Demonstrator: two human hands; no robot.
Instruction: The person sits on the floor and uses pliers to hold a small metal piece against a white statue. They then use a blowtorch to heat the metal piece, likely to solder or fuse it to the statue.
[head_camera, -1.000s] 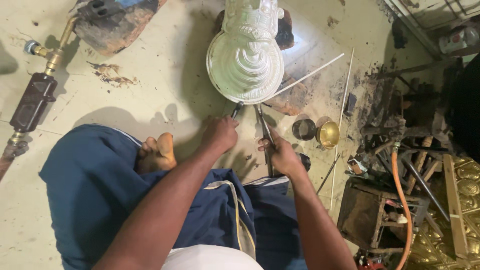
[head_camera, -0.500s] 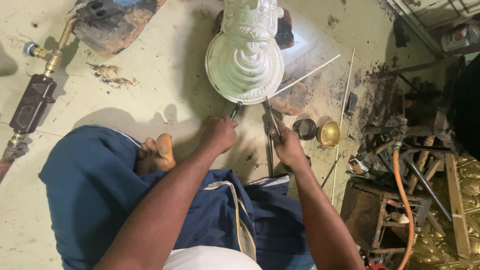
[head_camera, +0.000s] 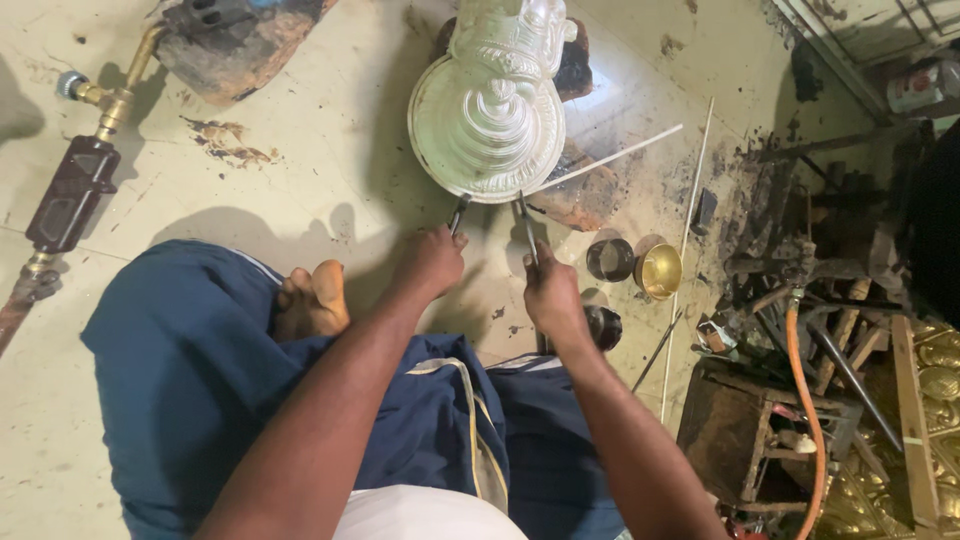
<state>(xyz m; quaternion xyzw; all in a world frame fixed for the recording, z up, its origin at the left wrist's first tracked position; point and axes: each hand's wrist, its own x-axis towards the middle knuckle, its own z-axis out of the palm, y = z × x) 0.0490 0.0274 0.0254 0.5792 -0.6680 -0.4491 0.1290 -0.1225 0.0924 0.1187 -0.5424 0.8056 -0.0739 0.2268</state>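
A silvery embossed metal piece (head_camera: 490, 120), round and domed with a carved top, stands on the floor in front of me. My left hand (head_camera: 432, 262) is closed on a dark metal tool (head_camera: 459, 213) whose tip meets the piece's lower rim. My right hand (head_camera: 551, 292) grips a second dark tool (head_camera: 527, 225), also reaching the rim. I sit on the floor in blue cloth, a bare foot (head_camera: 312, 300) tucked at the left.
A small brass bowl (head_camera: 659, 270) and a dark cup (head_camera: 609, 259) sit right of my hands. Thin white rods (head_camera: 690, 210) lie on the sooty floor. A brass-and-black torch (head_camera: 75, 180) lies at left; an orange hose (head_camera: 805, 400) and tool clutter at right.
My right hand has moved forward along its tool toward the silver piece. My left hand has stayed at the rim.
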